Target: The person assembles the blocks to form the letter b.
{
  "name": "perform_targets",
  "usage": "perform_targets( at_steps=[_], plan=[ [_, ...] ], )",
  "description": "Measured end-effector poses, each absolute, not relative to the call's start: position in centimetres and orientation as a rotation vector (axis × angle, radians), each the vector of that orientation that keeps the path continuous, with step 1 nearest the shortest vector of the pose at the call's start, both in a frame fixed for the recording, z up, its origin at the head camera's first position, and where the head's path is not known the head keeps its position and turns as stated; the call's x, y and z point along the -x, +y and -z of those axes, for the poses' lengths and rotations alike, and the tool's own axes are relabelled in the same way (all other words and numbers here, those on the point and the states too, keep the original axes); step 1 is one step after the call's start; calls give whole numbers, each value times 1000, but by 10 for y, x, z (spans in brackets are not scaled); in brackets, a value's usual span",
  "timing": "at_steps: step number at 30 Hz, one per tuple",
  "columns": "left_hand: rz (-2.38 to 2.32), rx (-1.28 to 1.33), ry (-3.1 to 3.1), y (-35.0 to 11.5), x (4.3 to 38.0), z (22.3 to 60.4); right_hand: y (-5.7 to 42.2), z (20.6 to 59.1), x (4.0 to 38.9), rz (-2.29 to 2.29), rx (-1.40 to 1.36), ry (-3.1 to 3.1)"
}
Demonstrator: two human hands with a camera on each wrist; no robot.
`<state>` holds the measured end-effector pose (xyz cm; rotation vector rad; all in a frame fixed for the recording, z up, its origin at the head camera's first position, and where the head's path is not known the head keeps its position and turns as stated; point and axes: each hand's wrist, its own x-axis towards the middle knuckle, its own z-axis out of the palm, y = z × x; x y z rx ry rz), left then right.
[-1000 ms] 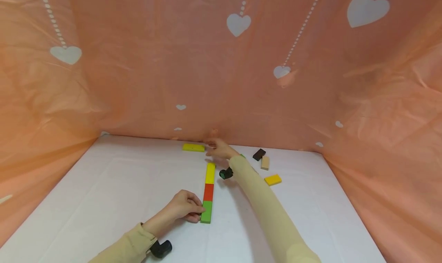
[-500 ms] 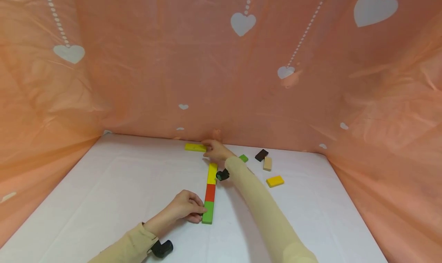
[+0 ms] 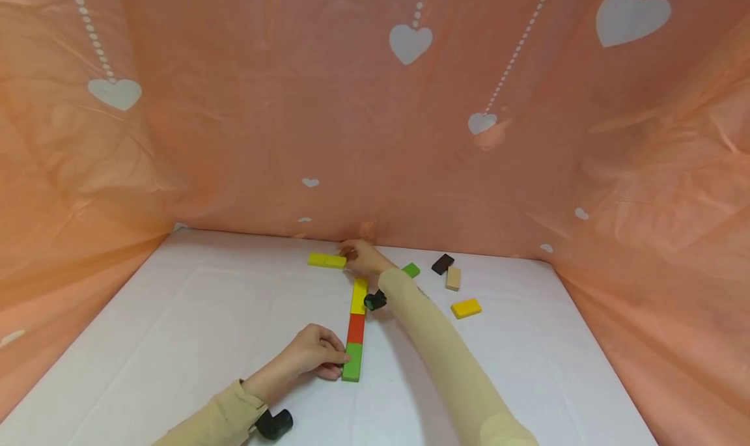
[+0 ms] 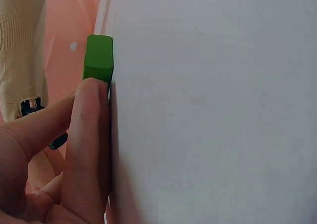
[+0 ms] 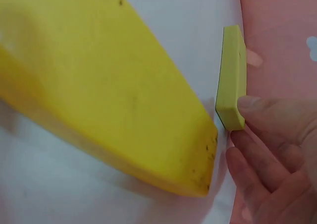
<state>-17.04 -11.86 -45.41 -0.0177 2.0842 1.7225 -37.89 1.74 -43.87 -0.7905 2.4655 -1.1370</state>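
Note:
A row of three blocks lies flat on the white table, end to end: green (image 3: 352,362) nearest, red (image 3: 355,329) in the middle, yellow (image 3: 359,295) farthest. My left hand (image 3: 313,353) pinches the near green block from its left side, with the thumb at its edge. In the left wrist view the fingertips touch that green block (image 4: 99,55). Beyond the row's far end my right hand (image 3: 364,258) grips the right end of another yellow block (image 3: 326,260), which lies crosswise. The right wrist view shows the thumb on this block (image 5: 230,75), the row's yellow block (image 5: 124,105) looming close.
To the right lie a second green block (image 3: 412,270), partly behind the right sleeve, a black block (image 3: 443,264), a tan block (image 3: 453,278) and an orange-yellow block (image 3: 466,308). An orange curtain with white hearts (image 3: 411,43) borders the table's back and sides.
My right hand has moved left onto the far yellow block and taken hold of it. That block has shifted slightly nearer and to the left. The left hand stays at the green block.

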Motion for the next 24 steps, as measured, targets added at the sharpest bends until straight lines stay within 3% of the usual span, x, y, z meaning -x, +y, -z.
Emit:
perform_targets(
  at_steps=[24],
  plan=[
    [-1704, 16, 2090, -119, 173, 458, 15, 442, 373, 1039, 683, 2530]
  ],
)
